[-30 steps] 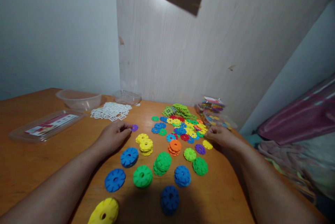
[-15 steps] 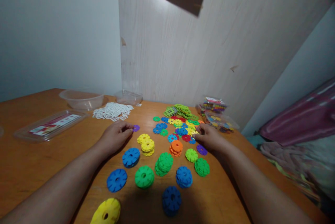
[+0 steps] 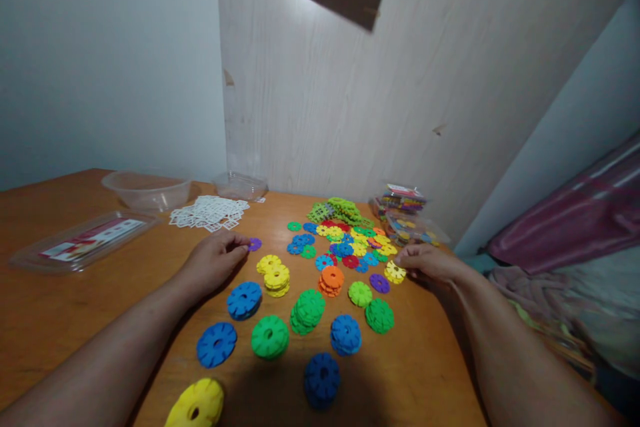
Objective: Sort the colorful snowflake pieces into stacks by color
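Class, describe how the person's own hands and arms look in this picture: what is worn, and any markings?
The left hand and right hand are ungloved. Both forearms are bare, with no sleeve, watch or bracelet showing. No bold markings stand out. The fingers are too small and partly hidden to rule out rings.

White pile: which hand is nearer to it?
Left. The left hand is just on the wearer's side of the white pile; the right hand is well off to its right, at a yellow disc.
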{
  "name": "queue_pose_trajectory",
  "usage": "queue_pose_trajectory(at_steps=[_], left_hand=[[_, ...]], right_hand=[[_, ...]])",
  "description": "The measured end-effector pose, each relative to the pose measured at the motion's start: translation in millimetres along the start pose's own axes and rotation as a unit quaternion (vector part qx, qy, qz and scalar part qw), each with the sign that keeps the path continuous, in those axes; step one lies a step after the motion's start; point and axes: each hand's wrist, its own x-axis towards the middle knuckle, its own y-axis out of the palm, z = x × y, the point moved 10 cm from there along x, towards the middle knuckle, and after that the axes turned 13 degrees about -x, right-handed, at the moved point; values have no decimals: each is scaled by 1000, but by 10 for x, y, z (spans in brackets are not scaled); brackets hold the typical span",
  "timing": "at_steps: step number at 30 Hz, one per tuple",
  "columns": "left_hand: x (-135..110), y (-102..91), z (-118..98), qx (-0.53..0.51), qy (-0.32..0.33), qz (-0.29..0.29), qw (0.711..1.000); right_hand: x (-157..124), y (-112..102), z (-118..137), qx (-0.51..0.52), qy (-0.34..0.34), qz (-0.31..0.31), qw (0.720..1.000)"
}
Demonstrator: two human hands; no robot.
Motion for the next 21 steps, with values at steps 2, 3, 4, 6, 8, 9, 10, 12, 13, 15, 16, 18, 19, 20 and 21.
queue_pose_trajectory(at_steps=[2, 3, 4, 6, 8, 9, 10, 12, 13, 15, 16, 18, 19, 20, 21], left_hand=[[-5, 1, -7, -3, -6, 1, 1000], [-5, 1, -6, -5, -8, 0, 1000], [-5, 1, -4, -7, -10, 0, 1000], [0, 6, 4, -10, -10, -1, 1000], [6, 11, 10, -11, -7, 0, 1000], [8, 13, 12, -11, -5, 1, 1000], [10, 16, 12, -10, -3, 3, 1000], [11, 16, 11, -7, 0, 3, 1000], [11, 15, 11, -7, 1, 3, 1000], [9, 13, 10, -5, 3, 1, 1000], [8, 13, 8, -3, 5, 1, 1000], [5, 19, 0, -2, 9, 3, 1000], [4, 24, -5, -3, 10, 5, 1000], [2, 30, -10, -6, 9, 8, 1000], [0, 34, -14, -10, 6, 10, 1000]], right_hand=[[48, 64, -15, -26, -11, 32, 999], [68, 68, -10, -38, -17, 32, 999], [85, 53, -1, -47, -20, 21, 998], [110, 20, 24, -47, -18, -13, 999], [130, -10, 93, -30, -23, -63, 997], [140, -11, 157, -21, -36, -86, 995], [151, 3, 239, -17, -55, -105, 993], [177, 81, 432, -32, -100, -120, 987], [191, 131, 524, -53, -119, -122, 984], [210, 207, 675, -118, -139, -133, 974], [215, 229, 731, -155, -141, -143, 967], [228, 269, 804, -224, -139, -151, 953], [239, 292, 819, -250, -137, -147, 947], [253, 310, 820, -266, -132, -141, 945], [268, 318, 811, -273, -126, -137, 944]])
